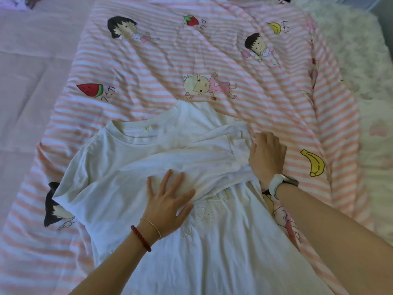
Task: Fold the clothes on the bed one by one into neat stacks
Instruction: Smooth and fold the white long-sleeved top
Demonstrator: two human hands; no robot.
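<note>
The left hand [169,199] lies flat on the white T-shirt [131,184], fingers spread and straight, palm pressing the chest area at the middle of the garment. A red bead bracelet [141,238] and a thin chain sit on its wrist. The right hand [266,155] is at the right edge of the shirt, fingers curled down onto the folded-over right sleeve [234,141]; whether the fingers pinch the cloth or only press it cannot be told. A white watch [280,184] is on the right wrist.

The T-shirt lies spread on the bed, collar at the far end, hem toward the near edge. The right sleeve and side are folded inward across the chest; the left sleeve [70,188] lies out flat to the left.

Under the shirt is a pink-and-white striped quilt [212,52] printed with cartoon figures and fruit. A fluffy white blanket [350,50] lies at the far right.
</note>
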